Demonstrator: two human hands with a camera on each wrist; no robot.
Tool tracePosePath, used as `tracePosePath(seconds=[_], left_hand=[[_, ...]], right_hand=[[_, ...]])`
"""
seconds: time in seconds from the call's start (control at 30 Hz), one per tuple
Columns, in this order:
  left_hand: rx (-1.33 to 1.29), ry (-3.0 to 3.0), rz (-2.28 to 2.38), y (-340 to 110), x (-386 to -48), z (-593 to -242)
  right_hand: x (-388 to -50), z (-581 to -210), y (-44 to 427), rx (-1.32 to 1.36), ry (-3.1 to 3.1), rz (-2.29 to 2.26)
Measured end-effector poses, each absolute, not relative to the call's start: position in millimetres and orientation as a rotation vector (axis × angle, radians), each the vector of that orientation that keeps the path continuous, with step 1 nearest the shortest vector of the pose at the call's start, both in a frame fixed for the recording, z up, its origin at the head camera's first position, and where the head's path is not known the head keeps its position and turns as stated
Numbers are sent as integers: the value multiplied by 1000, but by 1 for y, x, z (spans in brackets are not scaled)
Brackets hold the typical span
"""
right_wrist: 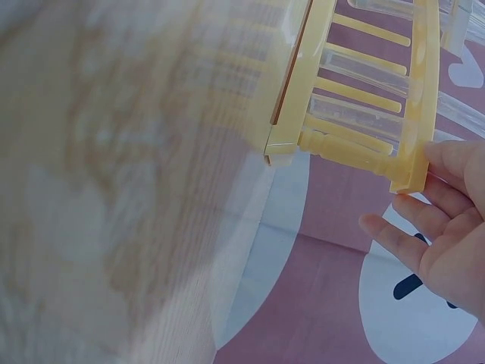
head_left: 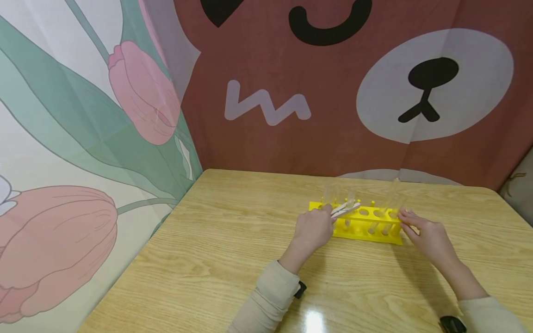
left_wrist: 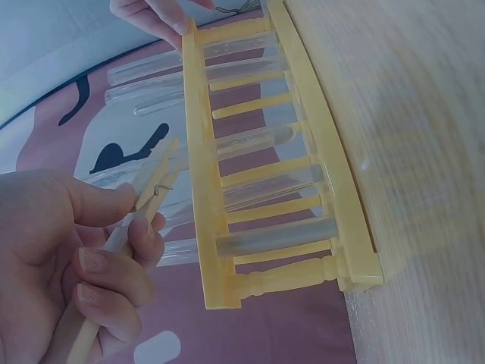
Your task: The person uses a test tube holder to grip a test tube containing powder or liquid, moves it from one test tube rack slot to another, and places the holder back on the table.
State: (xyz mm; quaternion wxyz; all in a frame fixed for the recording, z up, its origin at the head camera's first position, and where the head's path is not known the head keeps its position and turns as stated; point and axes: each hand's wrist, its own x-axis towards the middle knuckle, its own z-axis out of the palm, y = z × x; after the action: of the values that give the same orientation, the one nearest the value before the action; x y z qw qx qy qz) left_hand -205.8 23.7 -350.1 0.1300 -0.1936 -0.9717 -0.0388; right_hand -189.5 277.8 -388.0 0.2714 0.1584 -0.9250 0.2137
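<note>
My left hand (head_left: 315,227) grips a wooden test tube clamp (left_wrist: 155,186) by its handle, fingers curled round it. The clamp's tips are at a clear glass test tube (left_wrist: 254,142) standing in a yellow test tube rack (head_left: 366,237); whether they squeeze it, I cannot tell. Several other test tubes (left_wrist: 276,236) stand upright in the rack's holes. At the rack's right end, my right hand (head_left: 430,236) touches the corner of the upper plate with its fingertips, the fingers fairly straight and spread, as the right wrist view shows.
The rack stands on a wood-grain table (head_left: 200,259). Behind the table hangs a brown cloth (head_left: 266,148) with a bear print. A tulip-patterned cloth (head_left: 83,152) covers the left side. Yellow pegs rise between the tubes.
</note>
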Motion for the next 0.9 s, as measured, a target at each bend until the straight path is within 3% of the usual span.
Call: tracePosePath(seconds=[0.9], left_hand=[[-551, -2850, -114, 25, -206, -350]], right_hand=[[-189, -387, 278, 422, -2492, 565]])
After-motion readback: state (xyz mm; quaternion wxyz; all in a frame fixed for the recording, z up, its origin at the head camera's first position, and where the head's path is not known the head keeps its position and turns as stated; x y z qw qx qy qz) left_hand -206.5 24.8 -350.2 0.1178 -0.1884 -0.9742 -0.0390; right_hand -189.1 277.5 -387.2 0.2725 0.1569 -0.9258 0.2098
